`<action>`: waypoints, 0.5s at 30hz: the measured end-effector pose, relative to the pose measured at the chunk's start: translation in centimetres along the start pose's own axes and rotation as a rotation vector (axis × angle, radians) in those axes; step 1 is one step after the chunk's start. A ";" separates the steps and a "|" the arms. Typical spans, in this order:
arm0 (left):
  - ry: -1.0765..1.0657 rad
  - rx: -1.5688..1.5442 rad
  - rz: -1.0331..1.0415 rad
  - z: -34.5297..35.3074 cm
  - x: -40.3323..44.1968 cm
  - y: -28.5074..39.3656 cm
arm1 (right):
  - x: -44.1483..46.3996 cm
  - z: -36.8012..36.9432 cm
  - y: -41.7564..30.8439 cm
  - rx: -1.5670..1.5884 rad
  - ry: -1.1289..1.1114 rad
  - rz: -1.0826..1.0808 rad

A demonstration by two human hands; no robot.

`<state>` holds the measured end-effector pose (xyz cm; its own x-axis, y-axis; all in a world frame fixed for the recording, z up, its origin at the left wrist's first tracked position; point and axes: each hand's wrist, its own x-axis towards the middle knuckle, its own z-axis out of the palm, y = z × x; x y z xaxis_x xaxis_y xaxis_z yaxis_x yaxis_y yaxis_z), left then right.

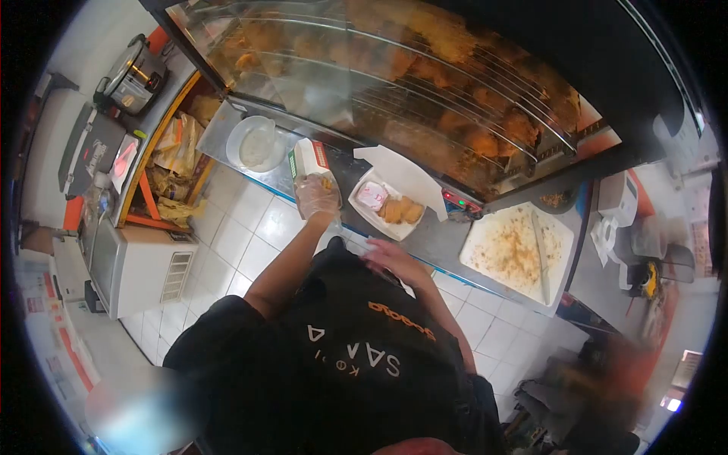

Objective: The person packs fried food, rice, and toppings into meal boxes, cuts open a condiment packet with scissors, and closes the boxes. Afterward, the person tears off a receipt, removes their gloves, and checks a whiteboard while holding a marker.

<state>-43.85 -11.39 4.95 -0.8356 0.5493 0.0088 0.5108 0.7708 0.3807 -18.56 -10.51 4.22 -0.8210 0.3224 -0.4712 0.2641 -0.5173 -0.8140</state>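
My left hand (317,199), in a clear plastic glove, is over a small white, green and red box (309,155). Its fingers are closed on brown fried food (327,183) at the box's near end; the hand partly hides the food. My right hand (394,260) is bare and empty, fingers apart, in front of my dark shirt near the counter's edge. Between and beyond the hands, an open white box (413,168) holds golden fried pieces (400,211) and a pink-and-white packet (371,196).
Behind the counter (341,167) stands a glass display case (394,83) with fried food on racks. A white bowl (255,144) is at the left; a white tray with crumbs (508,246) is at the right. A cooker (130,80) and shelves stand farther left.
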 end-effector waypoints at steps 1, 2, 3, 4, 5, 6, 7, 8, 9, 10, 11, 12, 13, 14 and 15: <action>-0.001 -0.004 -0.004 0.6 0.2 -0.4 | 2.6 1.2 -0.8 0.063 -0.048 0.019; 0.065 0.050 0.061 1.7 0.7 -1.0 | 5.2 2.3 -1.7 0.126 -0.099 0.036; 0.129 0.109 0.127 2.3 1.2 -1.7 | 7.5 3.3 -2.6 0.126 -0.101 0.037; 0.129 0.113 0.127 1.9 1.4 -1.8 | 9.7 4.2 -3.5 0.228 -0.120 0.080; 0.072 0.094 0.134 1.0 1.4 -1.5 | 11.2 4.9 -4.1 0.330 -0.136 0.124; 0.014 0.076 0.141 -0.1 1.6 -1.3 | 12.3 5.4 -4.2 0.334 -0.137 0.128; 0.009 0.080 0.138 -1.6 2.3 -1.5 | 13.2 5.9 -4.2 0.329 -0.048 0.090; -0.160 -0.016 0.236 -3.4 3.1 -1.7 | 13.9 6.4 -4.1 0.323 0.041 0.055; -0.334 -0.114 0.329 -4.3 3.8 -2.5 | 14.0 6.7 -4.3 0.338 0.066 0.053; -0.348 -0.110 0.322 -4.2 4.5 -3.6 | 13.9 6.9 -4.3 0.346 0.069 0.067; -0.417 -0.248 0.330 -3.9 5.4 -4.8 | 13.5 7.3 -5.1 0.363 0.096 0.058; -0.480 -0.387 0.339 -3.3 6.2 -6.5 | 13.5 7.4 -5.5 0.378 0.124 0.045; -0.380 -0.084 0.677 -2.8 6.6 -8.5 | 14.0 7.1 -4.9 0.369 0.113 0.059; -0.167 0.204 0.984 -2.1 6.9 -10.6 | 14.6 6.8 -4.2 0.373 0.119 0.059; -0.119 -0.122 0.597 -2.3 6.7 -11.4 | 15.1 6.5 -3.5 0.379 0.120 0.061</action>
<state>-55.71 -17.24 2.82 -0.3808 0.9119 0.1529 0.8505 0.2806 0.4448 -35.19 -8.97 2.20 -0.7386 0.3611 -0.5693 0.0866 -0.7866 -0.6113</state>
